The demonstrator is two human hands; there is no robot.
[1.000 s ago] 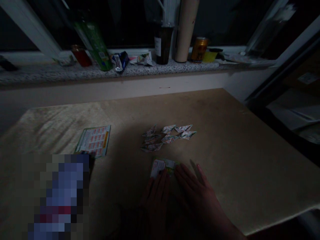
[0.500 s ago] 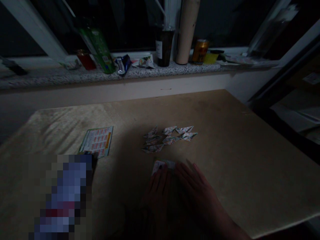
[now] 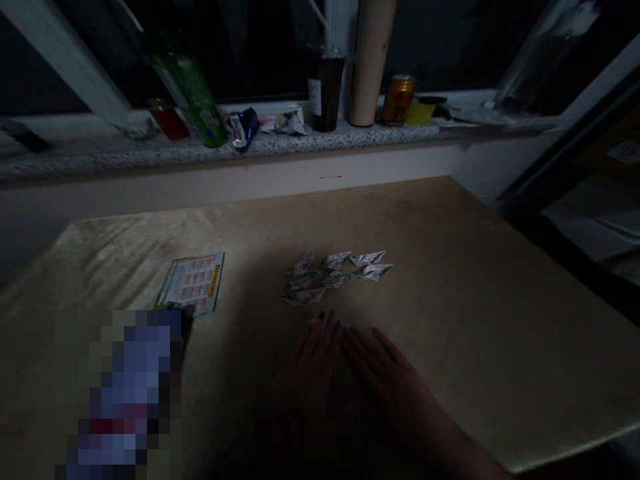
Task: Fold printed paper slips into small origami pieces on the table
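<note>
Both hands lie on the brown table (image 3: 465,313), fingertips almost meeting over a small printed paper (image 3: 345,326). Only slivers of that paper show; the hands cover most of it. My left hand (image 3: 313,357) presses down flat with fingers stretched out. Beside it, my right hand (image 3: 385,373) is also flat, its fingers extended and pointing up to the left. Just beyond the fingertips sits a group of several small folded paper pieces (image 3: 337,279) with printed patterns and pointed ends. The light is dim.
On the left lies a printed sheet (image 3: 193,283) with red blocks, partly behind a blurred-out blue object (image 3: 133,380). Along the granite windowsill (image 3: 280,148) stand a green bottle (image 3: 200,107), a dark cup (image 3: 326,100), a cardboard tube (image 3: 370,67) and a gold can (image 3: 399,100).
My left hand has slid forward over the paper, hiding its printed left part. My right hand has shifted slightly left. The folded pieces stay in place.
</note>
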